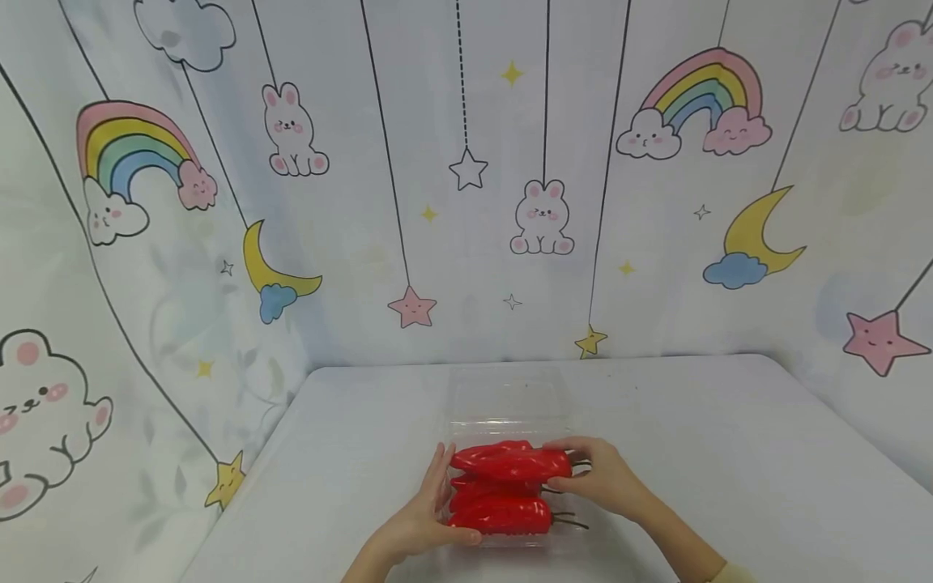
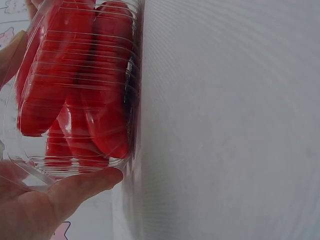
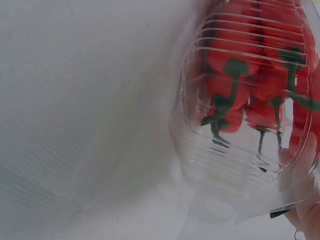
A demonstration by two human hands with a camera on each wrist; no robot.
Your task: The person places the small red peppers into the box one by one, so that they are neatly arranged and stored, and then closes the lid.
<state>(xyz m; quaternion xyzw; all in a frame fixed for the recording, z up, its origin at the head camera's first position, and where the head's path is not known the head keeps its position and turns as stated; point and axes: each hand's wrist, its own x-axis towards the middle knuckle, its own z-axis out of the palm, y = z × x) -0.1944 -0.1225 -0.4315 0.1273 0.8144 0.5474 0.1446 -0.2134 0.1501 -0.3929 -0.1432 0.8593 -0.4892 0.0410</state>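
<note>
A clear plastic box [image 1: 525,544] full of long, glossy red chili peppers [image 1: 503,517] sits on the table, its hinged lid [image 1: 506,397] folded back. My left hand [image 1: 423,518] grips the box's left end, thumb along the near corner and fingers by the far side. In the left wrist view that thumb [image 2: 90,187] presses the ribbed wall. At the other end my right hand [image 1: 601,479] pinches the stem end of the uppermost chili pepper [image 1: 521,464], which lies across the others. Dark green stems [image 3: 232,92] show through the wall in the right wrist view.
The white tabletop [image 1: 700,437] stretches out on both sides of the box. Behind and to the left hangs a pale cloth [image 1: 496,267] printed with rainbows, bears, moons and stars, meeting the table's back edge.
</note>
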